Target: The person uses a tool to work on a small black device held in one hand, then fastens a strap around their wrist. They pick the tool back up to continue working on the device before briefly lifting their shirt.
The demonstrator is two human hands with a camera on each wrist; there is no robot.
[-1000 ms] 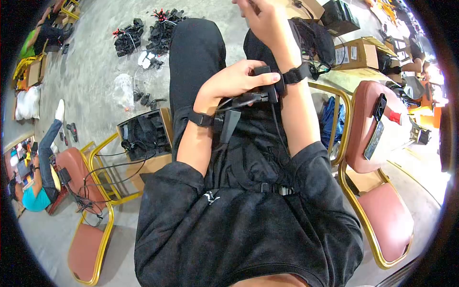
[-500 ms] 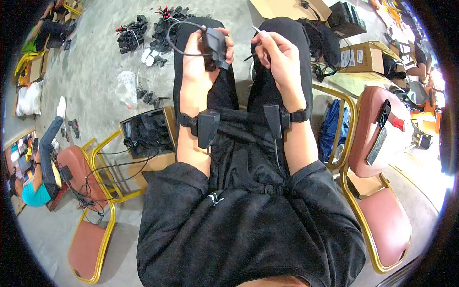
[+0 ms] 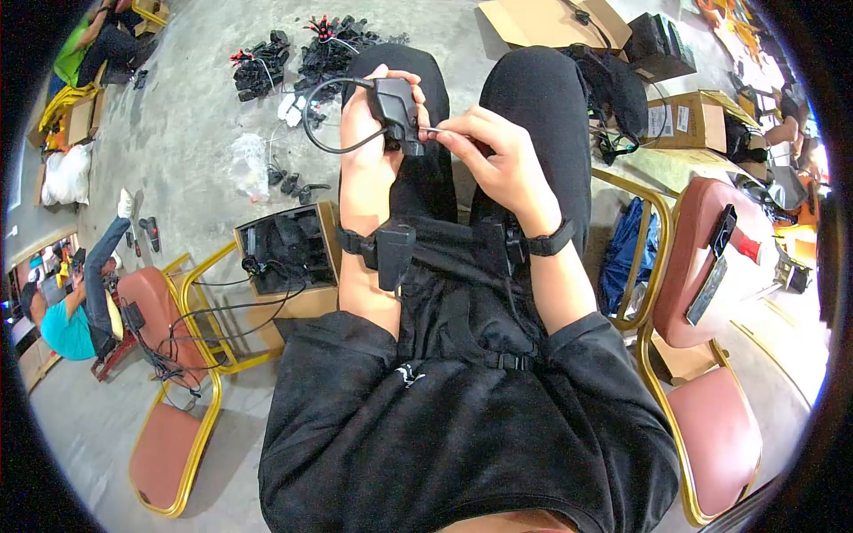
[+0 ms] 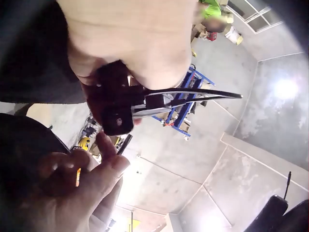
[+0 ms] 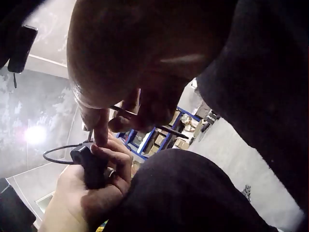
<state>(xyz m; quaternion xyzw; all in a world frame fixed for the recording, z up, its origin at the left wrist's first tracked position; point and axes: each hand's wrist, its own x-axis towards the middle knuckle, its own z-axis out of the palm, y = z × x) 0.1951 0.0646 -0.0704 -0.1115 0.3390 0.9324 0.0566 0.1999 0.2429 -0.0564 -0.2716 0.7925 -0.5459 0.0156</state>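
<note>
My left hand (image 3: 362, 142) grips a small black device (image 3: 397, 108), and a black cable (image 3: 308, 115) loops out of its left side. Between the thumb and fingers of my right hand (image 3: 498, 151) is a thin rod-like tool (image 3: 432, 131) with a metal tip, pointed at the device's right side. The right wrist view shows the tool's dark shaft (image 5: 175, 131) sticking out behind the fingers, and the device (image 5: 91, 164) lying in the left palm. In the left wrist view the device (image 4: 116, 111) is dark, with the right hand (image 4: 87, 183) close beneath it.
Chairs stand on both sides; cables (image 3: 164, 355) lie over the left one (image 3: 147, 302), a phone (image 3: 706, 293) on the right one (image 3: 689, 320). An open box of black gear (image 3: 289, 249) is at left. Bundles of black parts (image 3: 262, 71) lie on the floor ahead.
My hands were crossed at the wrists, the left by the right wristband. They separated, the left with the device and the right with the tool; now the tool's tip has moved left to the device.
</note>
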